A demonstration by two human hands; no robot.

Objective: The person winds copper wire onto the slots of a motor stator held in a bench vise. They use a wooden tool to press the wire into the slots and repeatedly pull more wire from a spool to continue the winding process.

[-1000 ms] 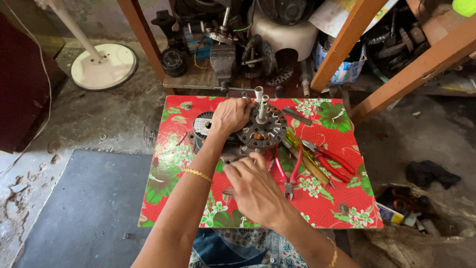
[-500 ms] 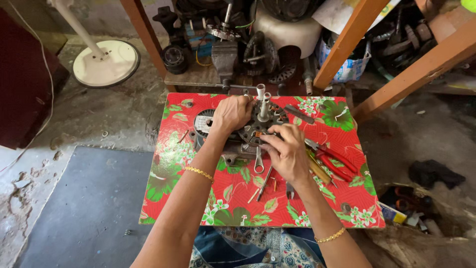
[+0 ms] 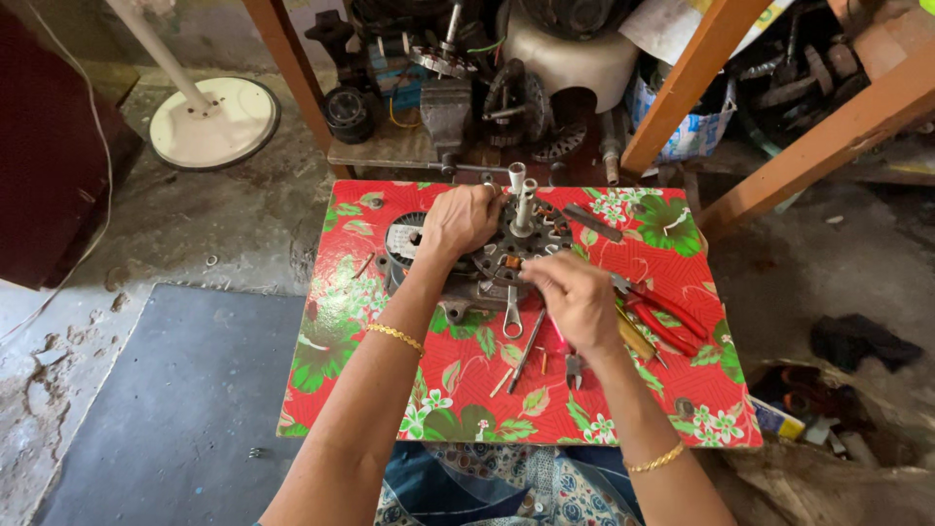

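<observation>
Two hands work on a round metal motor part (image 3: 506, 255) that sits near the far edge of the desk (image 3: 341, 321), a small top covered in red floral cloth. The left hand (image 3: 460, 220) closes over the part's far left rim; the right hand (image 3: 577, 297) pinches narrowly at its near right edge. A spanner (image 3: 512, 314) lies just in front, red-handled pliers (image 3: 662, 310) toward the right edge. Beyond the far edge stands a cluttered wooden shelf (image 3: 390, 151); a white fan base (image 3: 214, 122) rests on the concrete floor.
</observation>
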